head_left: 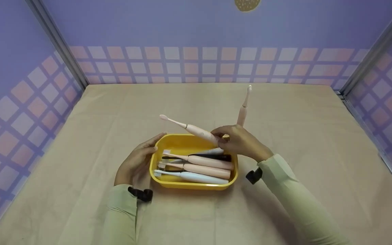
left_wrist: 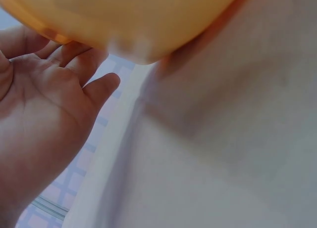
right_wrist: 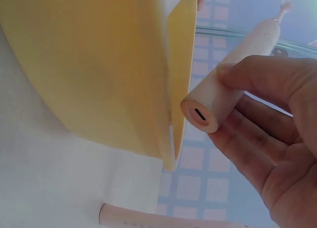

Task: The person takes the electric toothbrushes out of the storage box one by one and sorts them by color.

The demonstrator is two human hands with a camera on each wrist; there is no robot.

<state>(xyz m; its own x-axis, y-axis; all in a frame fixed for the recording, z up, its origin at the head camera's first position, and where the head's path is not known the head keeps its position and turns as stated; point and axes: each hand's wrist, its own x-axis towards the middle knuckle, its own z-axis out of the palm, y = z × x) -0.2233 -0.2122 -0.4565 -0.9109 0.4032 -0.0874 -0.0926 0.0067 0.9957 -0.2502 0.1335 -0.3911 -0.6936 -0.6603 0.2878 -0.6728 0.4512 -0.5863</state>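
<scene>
We see a person's hands apart. The right hand pinches a pale pink toothbrush above the yellow tray, its head pointing leftward. The left hand, fingers loosely extended, touches the tray's near end. Between the hands, we see more toothbrushes inside. Beyond the right hand lies another pink toothbrush.

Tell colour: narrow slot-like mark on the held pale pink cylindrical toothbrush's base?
Black; the narrow slot-like mark shows best in the right wrist view.
</scene>
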